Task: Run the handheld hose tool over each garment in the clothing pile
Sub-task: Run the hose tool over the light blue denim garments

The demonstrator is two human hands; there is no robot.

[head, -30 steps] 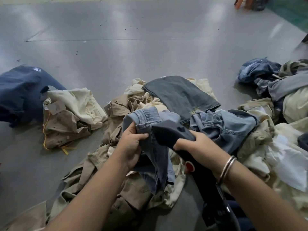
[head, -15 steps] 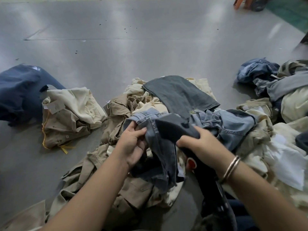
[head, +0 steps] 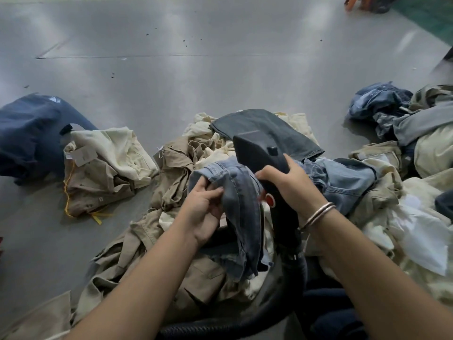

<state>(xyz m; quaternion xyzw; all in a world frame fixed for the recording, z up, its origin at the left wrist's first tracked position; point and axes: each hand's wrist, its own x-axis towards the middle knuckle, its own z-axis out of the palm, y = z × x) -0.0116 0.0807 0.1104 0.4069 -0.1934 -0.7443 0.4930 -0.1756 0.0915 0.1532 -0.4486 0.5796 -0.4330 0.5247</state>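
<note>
A pile of clothes (head: 186, 168) in beige, cream and denim lies on the grey floor in front of me. My left hand (head: 204, 207) grips a blue denim garment (head: 241, 207) by its waistband and holds it lifted above the pile. My right hand (head: 290, 186) is wrapped round the handle of the black handheld hose tool (head: 257, 149), which has a red button. The tool's flat head sits just above the denim's top edge, tilted away from me. Its ribbed black hose (head: 245, 317) curves down under my arms.
A dark grey pair of jeans (head: 274, 128) lies on top of the pile behind the tool. A separate beige and cream bundle (head: 103, 168) and a navy garment (head: 29, 133) lie to the left. More clothes (head: 416, 133) are heaped at the right.
The tool's head has risen from against the denim's front to above its top edge. My left hand keeps hold of the garment and has shifted slightly.
</note>
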